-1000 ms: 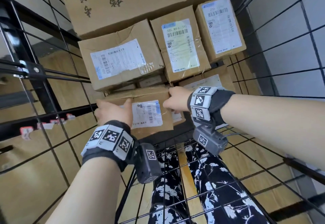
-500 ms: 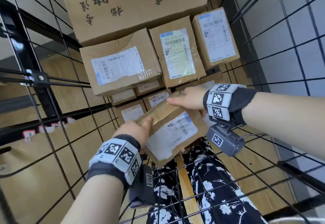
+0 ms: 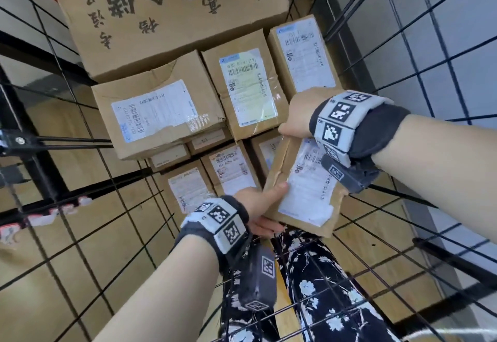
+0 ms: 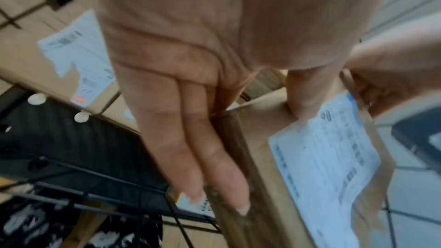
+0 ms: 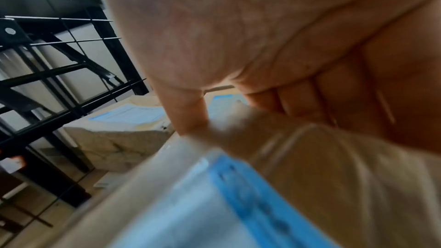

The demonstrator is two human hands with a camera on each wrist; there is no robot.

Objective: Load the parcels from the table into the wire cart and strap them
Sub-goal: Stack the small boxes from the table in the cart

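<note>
Inside the wire cart [image 3: 403,54], person holds a flat brown parcel [image 3: 279,177] in both hands, above the cart's mesh floor, in front of the stacked boxes. Parcel is tilted, its white shipping label [image 3: 309,183] facing up. Left hand [image 3: 258,207] grips the near lower edge: thumb pressed on the top face beside the label, fingers [image 4: 214,157] straight along the underside/side edge in the left wrist view. Right hand [image 3: 298,116] clamps the far upper end, fingers curled over the edge, thumb on the face; right wrist view is blurred but shows curled fingers [image 5: 310,101] on cardboard. Behind it, stack of parcels [image 3: 242,91] fills the back of the cart: large box with black printed characters [image 3: 166,16] on top row, three labelled boxes below, smaller ones under those. Both wrists wear marker bands. Person's floral-print trousers [image 3: 317,288] visible through the mesh. Wood-look floor [image 3: 67,261] outside cart, left.
</note>
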